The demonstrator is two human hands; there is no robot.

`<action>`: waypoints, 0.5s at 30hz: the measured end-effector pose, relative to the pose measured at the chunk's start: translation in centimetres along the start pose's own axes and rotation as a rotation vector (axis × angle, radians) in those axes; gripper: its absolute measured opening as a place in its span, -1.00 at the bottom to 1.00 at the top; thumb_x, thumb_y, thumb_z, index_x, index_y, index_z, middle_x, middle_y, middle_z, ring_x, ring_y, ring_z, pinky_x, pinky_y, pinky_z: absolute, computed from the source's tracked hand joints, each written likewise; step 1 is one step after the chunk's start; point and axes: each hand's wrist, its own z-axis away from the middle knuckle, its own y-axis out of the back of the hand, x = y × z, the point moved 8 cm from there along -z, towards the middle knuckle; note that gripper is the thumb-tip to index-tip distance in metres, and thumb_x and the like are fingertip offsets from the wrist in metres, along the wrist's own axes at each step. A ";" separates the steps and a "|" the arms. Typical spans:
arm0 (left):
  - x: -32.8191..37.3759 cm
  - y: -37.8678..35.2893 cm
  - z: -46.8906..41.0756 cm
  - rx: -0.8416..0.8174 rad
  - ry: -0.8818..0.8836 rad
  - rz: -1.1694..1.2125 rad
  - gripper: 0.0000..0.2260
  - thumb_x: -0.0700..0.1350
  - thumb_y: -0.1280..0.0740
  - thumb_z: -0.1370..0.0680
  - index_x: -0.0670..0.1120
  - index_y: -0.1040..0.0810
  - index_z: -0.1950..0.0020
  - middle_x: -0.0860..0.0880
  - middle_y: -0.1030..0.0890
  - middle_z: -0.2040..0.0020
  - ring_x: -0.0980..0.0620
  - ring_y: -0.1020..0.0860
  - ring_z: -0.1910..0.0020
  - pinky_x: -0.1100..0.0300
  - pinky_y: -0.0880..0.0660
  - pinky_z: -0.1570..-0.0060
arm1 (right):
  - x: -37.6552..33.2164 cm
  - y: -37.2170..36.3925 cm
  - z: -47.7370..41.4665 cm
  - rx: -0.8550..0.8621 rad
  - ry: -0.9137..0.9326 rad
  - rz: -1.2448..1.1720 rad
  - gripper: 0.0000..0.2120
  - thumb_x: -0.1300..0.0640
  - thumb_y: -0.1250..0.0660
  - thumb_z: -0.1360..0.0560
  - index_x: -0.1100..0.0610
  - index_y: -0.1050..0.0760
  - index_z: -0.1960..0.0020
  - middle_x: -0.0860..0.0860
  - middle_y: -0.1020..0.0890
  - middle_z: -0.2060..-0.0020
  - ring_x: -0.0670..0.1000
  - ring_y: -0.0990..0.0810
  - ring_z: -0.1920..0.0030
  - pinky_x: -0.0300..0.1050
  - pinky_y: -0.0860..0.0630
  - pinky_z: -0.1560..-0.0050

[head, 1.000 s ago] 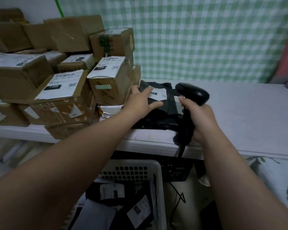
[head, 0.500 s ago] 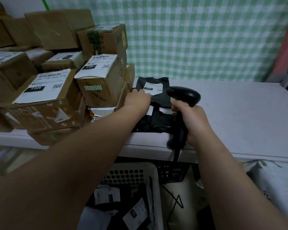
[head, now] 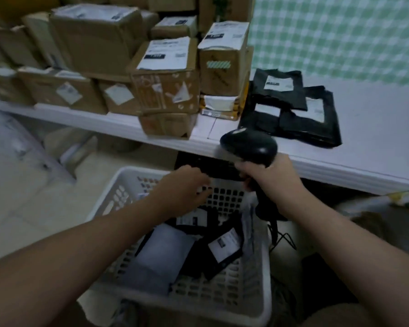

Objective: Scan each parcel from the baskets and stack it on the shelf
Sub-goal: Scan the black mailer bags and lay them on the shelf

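The step in hand looks like fetching the next parcel. The left hand (head: 187, 187) hovers over the far end of the white basket (head: 109, 204). It is blurred, but its fingers seem loosely spread and to hold nothing. The right hand (head: 272, 182) is wrapped round the handle of the barcode scanner (head: 248, 145), above the basket's far right corner. The unscanned parcels lie inside the basket: a grey mailer (head: 161, 251) near its middle, a black mailer (head: 222, 250) with its white label face up toward its right wall, and another labelled black bag (head: 194, 218) at its far end, just under the left hand. The next move probably calls for lowering the left hand, pinching one soft bag by an edge, and turning its label to the scanner. The bag would then go up to the shelf (head: 376, 128) beyond the basket. On that shelf a stack of black mailers (head: 291, 107) lies beyond the basket's right corner, and cardboard boxes (head: 165, 79) crowd the stretch beyond its left side. The scanner cable (head: 281, 234) hangs just outside the basket's right wall and could snag. A pale crinkled bag (head: 248, 218) leans inside that wall, and the shelf edge overhangs the basket's far rim, so the lift needs care.
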 end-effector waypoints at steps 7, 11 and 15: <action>-11.8 -10.3 8.6 -0.371 0.360 0.008 -0.75 -0.07 -0.21 -0.62 -0.17 -0.56 -0.18 -0.16 -0.60 -0.09 -0.12 -0.54 -0.05 0.22 -0.26 0.19 | 6.9 -11.3 1.7 -0.320 -0.110 0.312 -0.75 0.15 -0.45 -0.47 0.37 -0.59 0.10 0.23 -0.65 0.31 0.05 -0.66 0.30 0.06 -0.62 0.15; -16.1 -17.0 10.8 -0.501 0.427 0.017 -0.67 -0.04 -0.22 -0.62 -0.18 -0.46 -0.31 -0.20 -0.51 -0.26 -0.15 -0.49 -0.19 0.13 -0.41 -0.04 | 12.3 -14.1 -0.2 -0.348 -0.237 0.402 -0.80 0.14 -0.45 -0.46 0.21 -0.53 0.26 0.09 -0.62 0.42 -0.05 -0.62 0.39 -0.14 -0.60 0.30; -19.3 -23.1 12.1 -0.621 0.534 0.132 -0.52 -0.01 -0.23 -0.62 -0.17 -0.25 -0.48 -0.23 -0.32 -0.43 -0.20 -0.36 -0.36 0.00 -0.35 -0.28 | 16.4 -16.0 -2.5 -0.332 -0.353 0.398 -0.77 0.17 -0.46 -0.45 0.18 -0.52 0.34 -0.02 -0.56 0.54 -0.18 -0.50 0.59 -0.32 -0.46 0.52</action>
